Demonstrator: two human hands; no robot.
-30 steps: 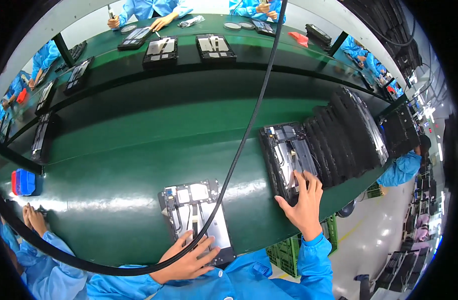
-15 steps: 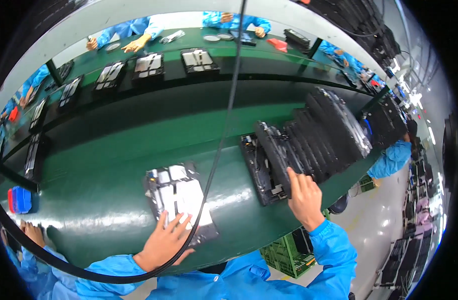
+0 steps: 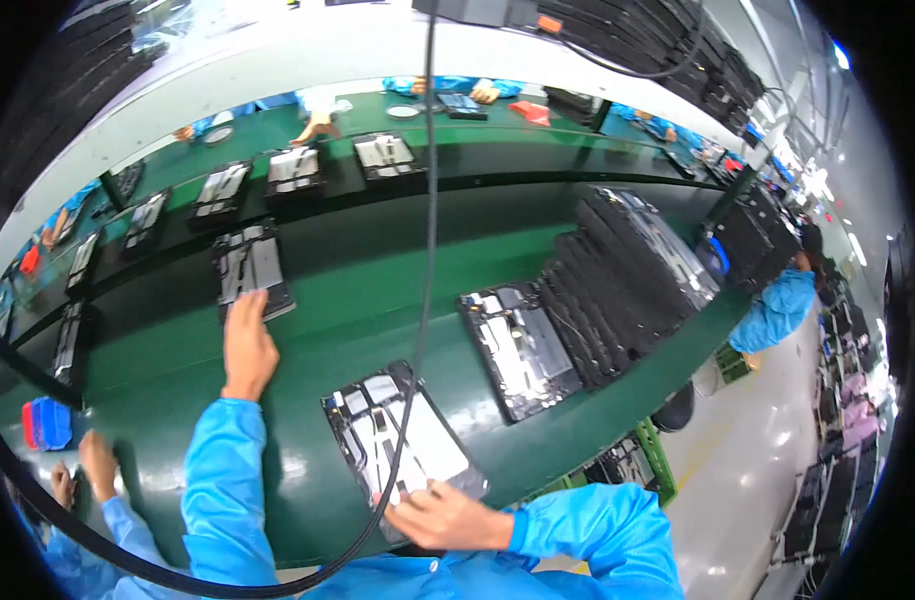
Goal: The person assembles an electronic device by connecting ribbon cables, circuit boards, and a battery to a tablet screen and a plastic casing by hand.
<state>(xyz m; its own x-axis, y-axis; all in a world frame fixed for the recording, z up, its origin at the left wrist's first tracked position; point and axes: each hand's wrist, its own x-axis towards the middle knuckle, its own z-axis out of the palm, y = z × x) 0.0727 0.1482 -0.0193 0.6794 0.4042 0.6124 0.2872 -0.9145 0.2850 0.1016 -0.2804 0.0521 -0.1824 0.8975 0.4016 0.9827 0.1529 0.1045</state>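
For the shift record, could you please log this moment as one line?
left hand: on far open device tray | right hand: on near open device tray | surface: green bench | hanging black cable

2 opened black device panels lie flat on green belt: one [image 3: 403,440] near, one [image 3: 250,268] farther left.

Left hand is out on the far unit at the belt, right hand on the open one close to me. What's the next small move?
Probably draw the left hand back, sliding the far unit toward you. The palm lies flat on its near edge with the arm stretched out, while the right hand rests on the near unit, whose internals are exposed.
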